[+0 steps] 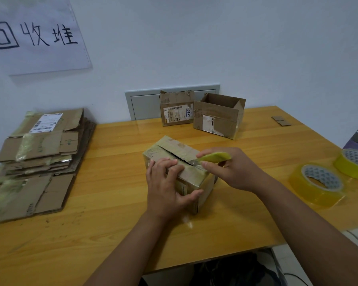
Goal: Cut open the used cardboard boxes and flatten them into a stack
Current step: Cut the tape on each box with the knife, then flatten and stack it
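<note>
The small taped brown cardboard box [175, 159] sits near the middle of the light wooden table [116, 223], directly in front of you. Its top seam is slit open along most of its length.

Your left hand [167, 188] rests on the near end of the box: the fingers lie spread over the top flap, and the thumb presses against the near side face.

Your right hand [234, 170] grips the yellow-green utility knife [214, 157], fingers curled round the handle. The short metal blade meets the seam at the near end of the slit.

The stack of flattened brown cardboard sheets [39, 153] lies at the left edge of the table, well apart from the box. Two open-topped brown cardboard boxes [203, 114] stand side by side at the far edge, against the wall. Two rolls of clear yellowish packing tape [318, 184] lie on the table to your right.
</note>
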`<state>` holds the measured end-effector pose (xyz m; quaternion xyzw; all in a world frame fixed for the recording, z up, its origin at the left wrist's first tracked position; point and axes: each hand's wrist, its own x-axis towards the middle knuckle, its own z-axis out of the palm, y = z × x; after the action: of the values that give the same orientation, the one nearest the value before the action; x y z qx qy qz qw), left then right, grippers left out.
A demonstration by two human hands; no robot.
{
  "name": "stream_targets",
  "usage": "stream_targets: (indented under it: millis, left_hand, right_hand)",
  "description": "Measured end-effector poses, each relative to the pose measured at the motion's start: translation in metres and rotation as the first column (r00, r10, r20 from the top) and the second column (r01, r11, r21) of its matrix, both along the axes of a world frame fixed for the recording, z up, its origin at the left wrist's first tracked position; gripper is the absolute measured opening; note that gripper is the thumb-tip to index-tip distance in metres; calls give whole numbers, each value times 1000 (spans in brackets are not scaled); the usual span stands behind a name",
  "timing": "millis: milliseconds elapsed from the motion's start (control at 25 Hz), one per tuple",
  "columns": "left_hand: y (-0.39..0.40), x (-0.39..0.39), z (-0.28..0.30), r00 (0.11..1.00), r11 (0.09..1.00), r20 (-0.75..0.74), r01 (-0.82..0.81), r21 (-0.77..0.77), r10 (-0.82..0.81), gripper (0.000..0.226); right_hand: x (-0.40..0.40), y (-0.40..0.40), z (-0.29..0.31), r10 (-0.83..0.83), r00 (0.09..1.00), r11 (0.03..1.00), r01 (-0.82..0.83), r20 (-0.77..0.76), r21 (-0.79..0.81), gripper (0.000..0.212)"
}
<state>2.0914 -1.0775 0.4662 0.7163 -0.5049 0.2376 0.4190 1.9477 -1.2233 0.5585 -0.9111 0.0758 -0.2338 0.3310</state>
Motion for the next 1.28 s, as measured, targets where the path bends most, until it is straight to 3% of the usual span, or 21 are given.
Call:
stream_targets:
  millis: [680,1040,1280]
  left_hand:
    - [-2,-1,0,1000,1000,0,-15,-4,15,65]
    - [-2,-4,0,1000,1000,-16,-19,-8,19,64]
    - [-2,-3,1,1000,1000,-11,-21,-12,21,63]
  right_hand:
    - [-7,7,5,48,998,971,-53,-30,-233,24]
    - [-10,3,6,40,998,999,-39,48,-35,24]
    - [-4,5,0,66,998,975,-70,-24,-211,25]
